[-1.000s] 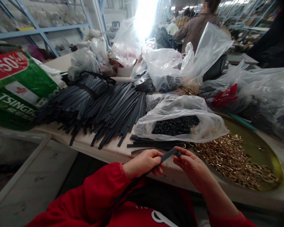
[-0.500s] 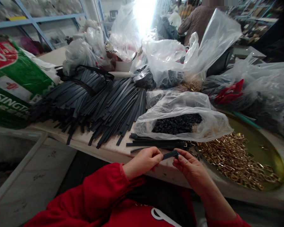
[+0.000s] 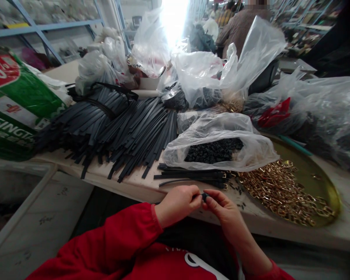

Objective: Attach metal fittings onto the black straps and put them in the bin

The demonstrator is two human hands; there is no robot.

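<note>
Just off the table's front edge, my left hand and my right hand almost meet. Both pinch a black strap, and only a short dark piece shows between the fingertips. Beyond the hands lie several black straps with gold buckles at their right ends. Small black loops fill an open clear plastic bag behind those straps. To the right, a gold-coloured tray bears a heap of gold buckles.
A large pile of loose black straps covers the table's left part, beside a green package. Filled plastic bags line the back. Small black bits lie near the tray. A person is in the background.
My hands have come closer together, so less of the black strap shows between them. The right hand has shifted left. The view has turned slightly.
</note>
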